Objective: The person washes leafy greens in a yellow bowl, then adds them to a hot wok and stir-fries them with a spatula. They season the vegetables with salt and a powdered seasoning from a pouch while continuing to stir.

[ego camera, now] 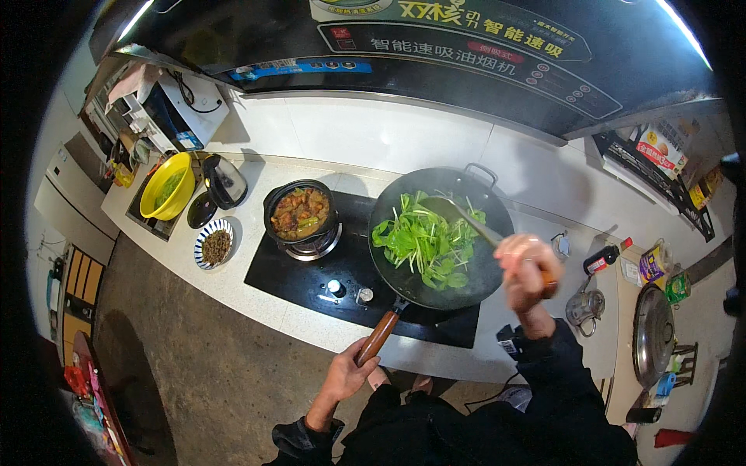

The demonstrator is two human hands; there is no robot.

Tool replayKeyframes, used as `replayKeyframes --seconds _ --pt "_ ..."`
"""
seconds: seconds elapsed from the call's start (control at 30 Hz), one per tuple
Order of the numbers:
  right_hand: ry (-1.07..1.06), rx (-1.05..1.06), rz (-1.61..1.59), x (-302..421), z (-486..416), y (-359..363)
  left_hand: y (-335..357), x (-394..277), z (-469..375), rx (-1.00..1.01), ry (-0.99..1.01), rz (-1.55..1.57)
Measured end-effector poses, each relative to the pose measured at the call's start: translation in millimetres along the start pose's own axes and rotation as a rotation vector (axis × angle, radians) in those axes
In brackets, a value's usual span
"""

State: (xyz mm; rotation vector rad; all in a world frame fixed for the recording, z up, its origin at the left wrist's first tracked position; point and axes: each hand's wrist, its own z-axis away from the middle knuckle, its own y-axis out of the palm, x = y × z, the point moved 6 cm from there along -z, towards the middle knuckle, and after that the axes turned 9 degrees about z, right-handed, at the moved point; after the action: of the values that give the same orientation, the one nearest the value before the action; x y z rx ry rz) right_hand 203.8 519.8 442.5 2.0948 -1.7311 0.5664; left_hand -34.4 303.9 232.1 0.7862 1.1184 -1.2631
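Observation:
My left hand [348, 370] grips the brown wooden handle [379, 336] of a dark wok [402, 288], which sits on the right side of a black gas hob [349, 311]. In my right hand [527, 268], slightly blurred, is a metal wok spatula [475, 224]. Its blade reaches into a heap of green leafy vegetables [428, 242], hiding part of the leaves. Thin steam hangs over the wok. On the left burner stands a black pot [270, 218] filled with a brown stew [298, 214] of chunks and some green pieces.
Left on the counter are a striped bowl [214, 244] of dark minced food, an electric kettle [224, 182] and a yellow basin [169, 186]. To the right stand a glass jug [584, 307], a sauce bottle [607, 257] and a large lid [653, 336]. A range hood [408, 76] overhangs the hob.

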Motion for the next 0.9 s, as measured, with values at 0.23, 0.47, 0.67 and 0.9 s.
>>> replayKeyframes --seconds 0.23,0.47,0.67,0.9 --pt "-0.115 0.501 -0.136 32 80 44 1 4 -1 -0.010 0.030 0.053" --pt "-0.221 0.556 -0.105 36 69 59 -1 0 -2 -0.018 0.034 -0.021" --pt "-0.085 0.415 0.064 13 72 46 1 3 -1 -0.011 0.040 0.047" --pt "0.269 -0.289 0.010 -24 15 -37 0 4 -3 0.012 0.041 0.028"
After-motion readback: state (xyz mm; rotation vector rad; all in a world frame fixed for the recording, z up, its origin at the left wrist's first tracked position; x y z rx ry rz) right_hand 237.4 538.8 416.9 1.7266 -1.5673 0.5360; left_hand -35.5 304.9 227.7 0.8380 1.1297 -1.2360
